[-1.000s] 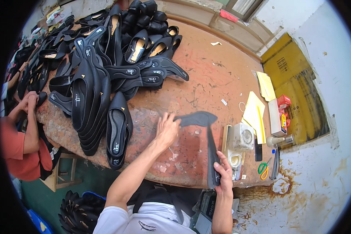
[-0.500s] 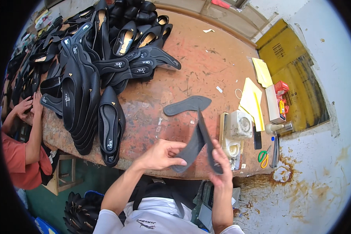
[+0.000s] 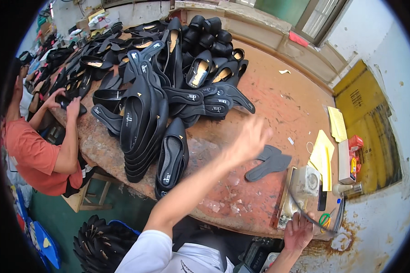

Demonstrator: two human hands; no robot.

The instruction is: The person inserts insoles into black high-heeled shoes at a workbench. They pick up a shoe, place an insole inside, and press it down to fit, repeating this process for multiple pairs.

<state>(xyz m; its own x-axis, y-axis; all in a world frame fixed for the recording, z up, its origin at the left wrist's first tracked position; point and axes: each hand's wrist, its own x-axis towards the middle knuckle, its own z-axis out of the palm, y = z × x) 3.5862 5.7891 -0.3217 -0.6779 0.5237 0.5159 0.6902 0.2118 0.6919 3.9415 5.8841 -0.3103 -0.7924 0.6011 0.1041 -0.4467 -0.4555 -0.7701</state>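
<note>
My right hand (image 3: 299, 231), low near the table's front edge, holds a thin dark insole (image 3: 300, 207), seen almost edge-on as a curved strip. My left hand (image 3: 253, 139) reaches out over the tabletop, smeared by motion, so its fingers cannot be read. Just beyond and below it lie two dark grey insoles (image 3: 269, 167), one partly over the other. Left of my forearm, a black pointed shoe (image 3: 172, 157) with a small gold ornament rests near the edge, beside a nested stack of black shoes (image 3: 141, 120).
Black printed insoles (image 3: 214, 107) lie against a heap of black shoes (image 3: 205, 34). On the right stand a whitish container (image 3: 306, 181), yellow paper (image 3: 322, 157), a phone (image 3: 322, 200) and green-orange scissors (image 3: 325, 220). A co-worker in a red shirt (image 3: 43, 154) handles a shoe at left.
A second insole now lies on the table over the first. My left hand has moved up and away over the table; my right hand has shifted right with one insole. The view has turned left.
</note>
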